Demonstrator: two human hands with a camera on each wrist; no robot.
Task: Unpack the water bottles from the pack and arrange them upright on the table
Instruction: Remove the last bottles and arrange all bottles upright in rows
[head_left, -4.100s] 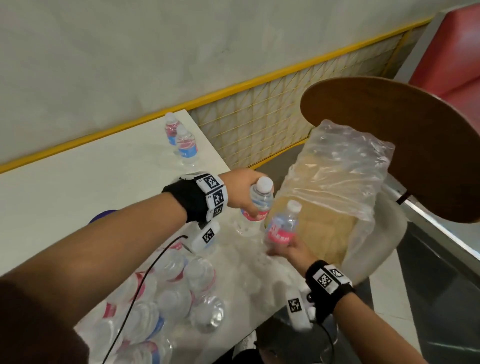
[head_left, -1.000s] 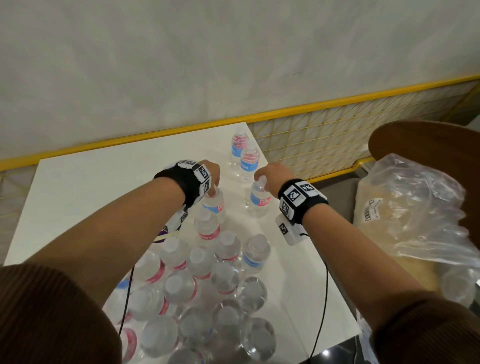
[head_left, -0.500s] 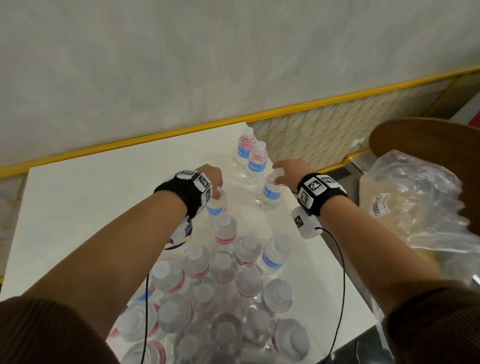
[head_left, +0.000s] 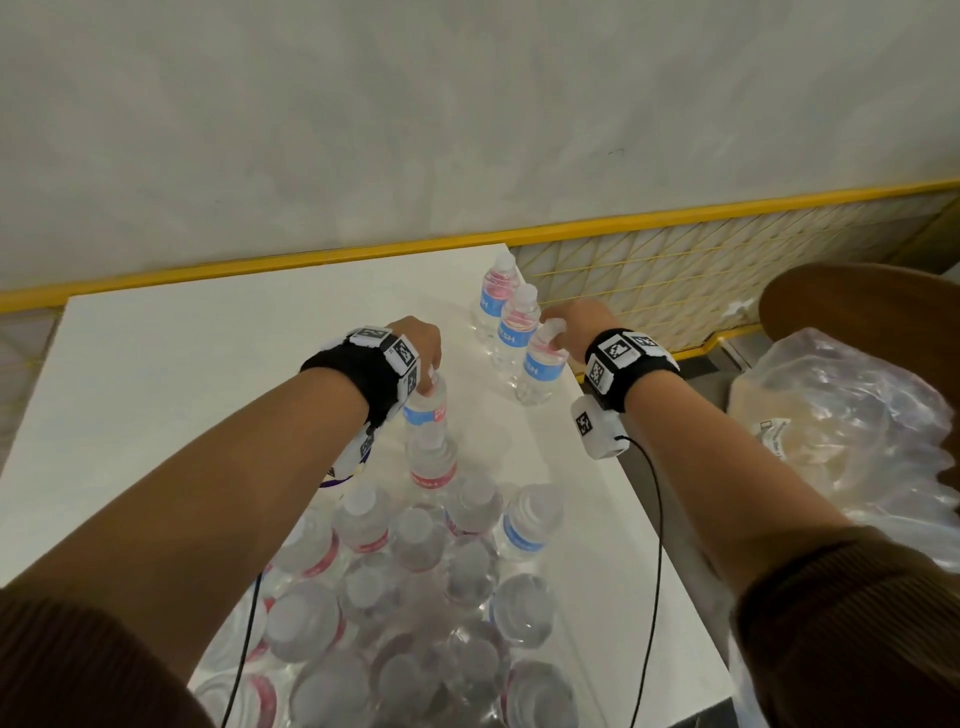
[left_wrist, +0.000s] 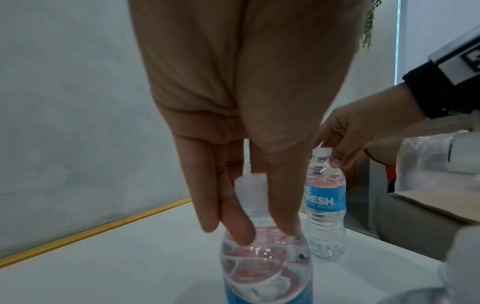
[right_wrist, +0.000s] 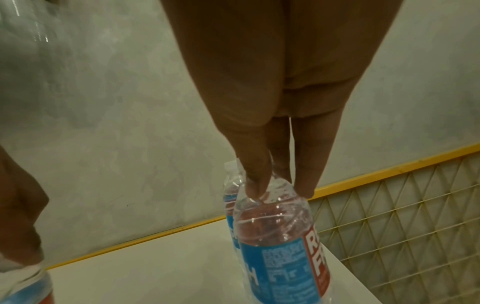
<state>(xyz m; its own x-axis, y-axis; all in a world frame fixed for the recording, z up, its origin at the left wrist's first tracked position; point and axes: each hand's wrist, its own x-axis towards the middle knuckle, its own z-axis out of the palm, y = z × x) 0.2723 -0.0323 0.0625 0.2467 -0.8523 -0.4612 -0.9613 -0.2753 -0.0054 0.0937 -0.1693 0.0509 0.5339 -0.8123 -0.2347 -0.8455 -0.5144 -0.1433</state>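
My left hand (head_left: 423, 345) grips the neck of a small clear water bottle (head_left: 426, 410) with a blue and red label, upright on the white table (head_left: 182, 364). In the left wrist view the fingers (left_wrist: 233, 222) pinch below its white cap. My right hand (head_left: 569, 327) holds the top of another bottle (head_left: 540, 371) standing near the table's right edge; in the right wrist view the fingertips (right_wrist: 255, 185) pinch its shoulder (right_wrist: 275, 216). Two more bottles (head_left: 501, 306) stand upright just behind it. Several bottles (head_left: 415, 571) are massed at the near end.
A crumpled clear plastic pack wrap (head_left: 841, 447) lies on a seat to the right, beside a round wooden chair back (head_left: 857, 301). A grey wall with a yellow rail (head_left: 675, 213) runs behind the table. Wrist cables (head_left: 654, 545) trail over the table edge.
Both hands have carried their bottles from the pack on the right to the table's far part and lowered them; the right one now stands closer to the two rear bottles.
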